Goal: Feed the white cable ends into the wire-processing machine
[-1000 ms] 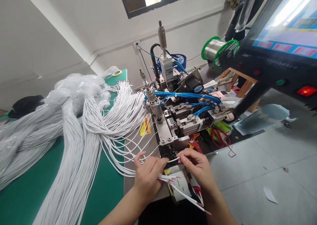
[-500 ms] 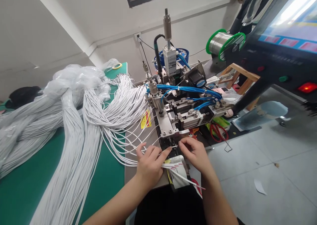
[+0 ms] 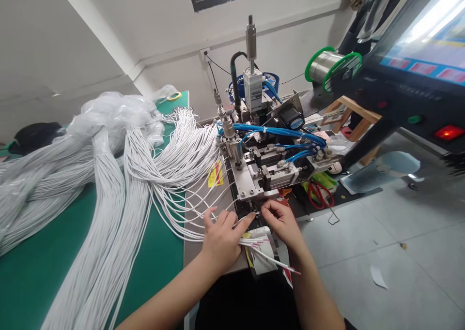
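My left hand is curled over several white cables, whose pinkish-red tips stick out to the right below its thumb side. Its index finger reaches forward onto a white wire at the front of a metal bench machine. Close beside that fingertip, my right hand has thumb and index finger pinched at the end of the wire. The wire's tip is hidden by the fingers. Just below both hands, a pale taped plate lies under the cable ends.
Long bundles of white cable, partly in clear plastic, cover the green mat on the left. Red-handled scissors lie right of the machine. A wire spool stands behind, and a control screen overhangs the right side.
The left index fingertip has slid slightly right along the wire, closer to the right fingers. The right hand keeps its pinch at the machine front. The view has shifted slightly.
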The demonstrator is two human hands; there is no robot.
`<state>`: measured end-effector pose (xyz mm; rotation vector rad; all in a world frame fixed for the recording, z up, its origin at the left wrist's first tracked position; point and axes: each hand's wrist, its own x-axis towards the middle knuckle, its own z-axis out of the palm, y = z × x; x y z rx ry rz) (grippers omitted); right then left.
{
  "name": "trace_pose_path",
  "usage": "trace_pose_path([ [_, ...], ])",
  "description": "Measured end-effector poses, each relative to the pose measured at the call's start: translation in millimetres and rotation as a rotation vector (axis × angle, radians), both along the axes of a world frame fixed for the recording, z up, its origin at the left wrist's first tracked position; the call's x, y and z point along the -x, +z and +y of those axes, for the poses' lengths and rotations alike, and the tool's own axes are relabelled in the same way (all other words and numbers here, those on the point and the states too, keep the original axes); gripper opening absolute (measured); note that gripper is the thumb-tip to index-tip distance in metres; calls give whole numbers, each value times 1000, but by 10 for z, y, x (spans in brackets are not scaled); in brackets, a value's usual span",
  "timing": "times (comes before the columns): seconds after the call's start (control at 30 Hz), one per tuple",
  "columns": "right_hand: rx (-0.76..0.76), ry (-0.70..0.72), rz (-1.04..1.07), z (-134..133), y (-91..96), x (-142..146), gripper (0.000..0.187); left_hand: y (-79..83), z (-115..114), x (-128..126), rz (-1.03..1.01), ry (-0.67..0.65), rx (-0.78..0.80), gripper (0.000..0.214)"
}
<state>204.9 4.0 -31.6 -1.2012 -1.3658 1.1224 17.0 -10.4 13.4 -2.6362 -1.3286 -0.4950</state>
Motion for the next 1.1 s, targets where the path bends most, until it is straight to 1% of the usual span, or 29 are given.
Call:
trace_pose_path([
  [0.13, 18, -9, 35, -2, -38, 11, 24, -13, -2, 13, -5, -7, -18, 57],
  [0.27, -34, -50, -42, -49, 25, -27, 25, -14, -13, 31, -26, -39, -55, 52],
  [0.4, -113, -39, -122, -91, 87, -94, 25, -2, -20, 40, -47, -62, -57, 53],
  [0.5, -136, -27, -178, -84, 74, -116, 25, -3, -19, 38, -53, -59, -43, 52],
  [0.6, -138, -44, -207, -43, 36, -109, 28, -9, -15, 30, -49, -50, -28, 48],
  [0.7, -141, -31, -191, -3, 15, -98, 30, -12, -14, 20, -47, -29, -2, 46],
  [0.83, -143, -12, -168, 6, 30, -98, 29, -10, -12, 10, -32, -2, 22, 52],
  [1.0, -134, -1, -122, -12, 38, -80, 28, -3, -2, 7, -12, -3, 12, 56],
  [1.1, -92, 11, -104, -6, 27, -51, 25, 13, 7, 4, 26, -14, 32, 58],
])
